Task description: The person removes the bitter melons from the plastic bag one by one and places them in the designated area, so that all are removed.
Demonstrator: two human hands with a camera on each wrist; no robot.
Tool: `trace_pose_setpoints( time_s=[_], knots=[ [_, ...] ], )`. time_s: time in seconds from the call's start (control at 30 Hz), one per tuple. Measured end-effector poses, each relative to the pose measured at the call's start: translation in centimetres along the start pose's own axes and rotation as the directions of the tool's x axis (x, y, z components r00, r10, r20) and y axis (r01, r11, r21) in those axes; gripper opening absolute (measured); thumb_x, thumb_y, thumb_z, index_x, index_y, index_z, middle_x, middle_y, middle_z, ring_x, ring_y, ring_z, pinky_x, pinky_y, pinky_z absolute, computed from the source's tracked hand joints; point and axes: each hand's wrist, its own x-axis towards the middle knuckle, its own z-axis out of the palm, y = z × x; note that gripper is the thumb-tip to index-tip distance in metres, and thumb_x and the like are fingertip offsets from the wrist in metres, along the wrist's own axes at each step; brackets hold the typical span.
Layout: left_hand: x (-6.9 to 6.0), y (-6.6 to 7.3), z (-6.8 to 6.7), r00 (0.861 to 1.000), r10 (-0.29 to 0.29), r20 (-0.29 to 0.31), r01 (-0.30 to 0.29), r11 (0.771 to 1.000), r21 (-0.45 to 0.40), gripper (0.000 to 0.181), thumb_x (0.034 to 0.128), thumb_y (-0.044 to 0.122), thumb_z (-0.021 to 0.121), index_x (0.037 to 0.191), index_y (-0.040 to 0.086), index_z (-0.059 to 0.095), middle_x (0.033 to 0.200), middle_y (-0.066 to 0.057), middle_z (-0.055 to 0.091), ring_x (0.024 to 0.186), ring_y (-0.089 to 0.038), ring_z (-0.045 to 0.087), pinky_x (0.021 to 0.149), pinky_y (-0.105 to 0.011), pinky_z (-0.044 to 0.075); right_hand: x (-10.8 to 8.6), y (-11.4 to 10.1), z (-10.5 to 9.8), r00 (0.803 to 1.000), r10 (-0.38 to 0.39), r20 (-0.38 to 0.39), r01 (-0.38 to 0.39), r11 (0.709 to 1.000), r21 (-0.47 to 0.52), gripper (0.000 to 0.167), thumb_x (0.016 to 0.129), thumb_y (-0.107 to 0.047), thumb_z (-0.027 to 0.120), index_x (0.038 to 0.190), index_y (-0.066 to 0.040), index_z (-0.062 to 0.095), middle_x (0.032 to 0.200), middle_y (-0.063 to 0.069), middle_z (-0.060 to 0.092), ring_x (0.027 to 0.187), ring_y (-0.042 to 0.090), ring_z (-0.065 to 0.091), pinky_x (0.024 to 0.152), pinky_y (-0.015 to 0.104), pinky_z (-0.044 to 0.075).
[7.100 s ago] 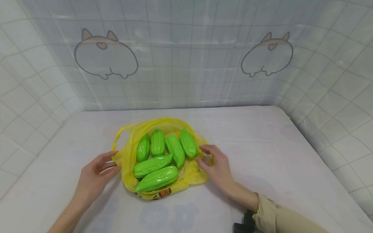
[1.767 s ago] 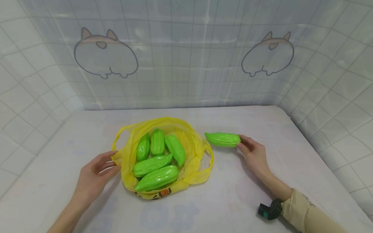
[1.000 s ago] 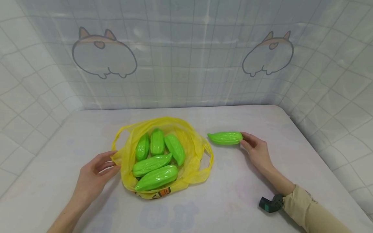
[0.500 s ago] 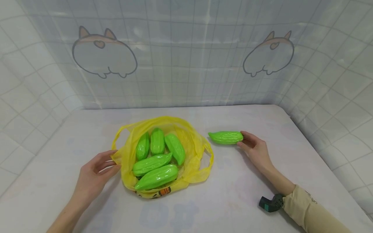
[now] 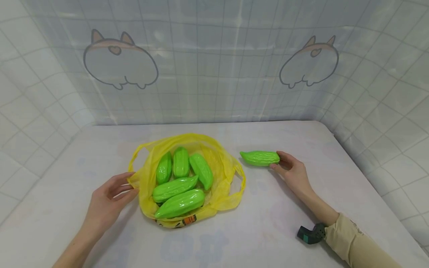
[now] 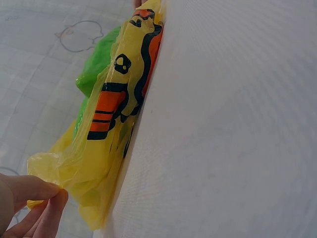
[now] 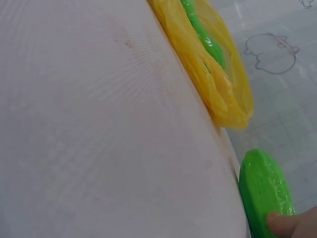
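Observation:
A yellow plastic bag (image 5: 223, 203) lies spread open on the table, with several shiny green toy bitter melons (image 5: 181, 204) inside it. My left hand (image 5: 104, 203) pinches the bag's left edge between thumb and fingers; the left wrist view shows the pinched film by the fingertips (image 6: 52, 191). Right of the bag, one toy bitter melon (image 5: 259, 158) lies on the table, its pointed end towards the bag. My right hand (image 5: 295, 176) holds its blunt end, the thumb (image 7: 282, 224) against its side. The melon hides part of the fingers.
The white table (image 5: 241, 238) has a faint printed pattern. Behind it hangs a tiled-print curtain (image 5: 214, 74) with corgi drawings, and similar sheets flank both sides. A dark wrist device (image 5: 311, 233) sits by the right sleeve (image 5: 352, 238).
Since the earliest frame, my right hand has taken one bitter melon out of the bag and set it down to the right. Lately the thumb has slid slightly along it. The left hand stays put.

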Motion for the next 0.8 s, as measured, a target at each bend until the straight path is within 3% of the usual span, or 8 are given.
trace_pose_setpoints(
  time_s=[0.47,0.8],
  knots=[
    [-0.02,-0.37,0.12,1.000,0.003,0.002,-0.003,1.000,0.016,0.052,0.0912,0.018,0.075,0.138,0.006,0.055,0.123,0.020,0.057,0.097,0.014,0.059,0.080,-0.006,0.053,-0.25,-0.19,-0.07,1.000,-0.008,-0.006,0.008,1.000,0.015,0.062,0.094,-0.019,0.071,0.147,0.000,0.045,0.147,0.020,0.050,0.133,0.037,0.051,0.113,0.049,0.042],
    [-0.08,-0.62,0.15,1.000,0.027,-0.002,-0.027,1.000,-0.013,0.051,0.0908,0.016,0.075,0.137,0.005,0.056,0.121,0.024,0.058,0.098,0.012,0.061,0.081,-0.008,0.054,-0.30,-0.02,0.08,0.999,-0.019,-0.032,0.019,1.000,0.007,0.060,0.094,-0.021,0.070,0.146,-0.002,0.046,0.145,0.018,0.052,0.131,0.035,0.053,0.111,0.049,0.044]
  ],
)
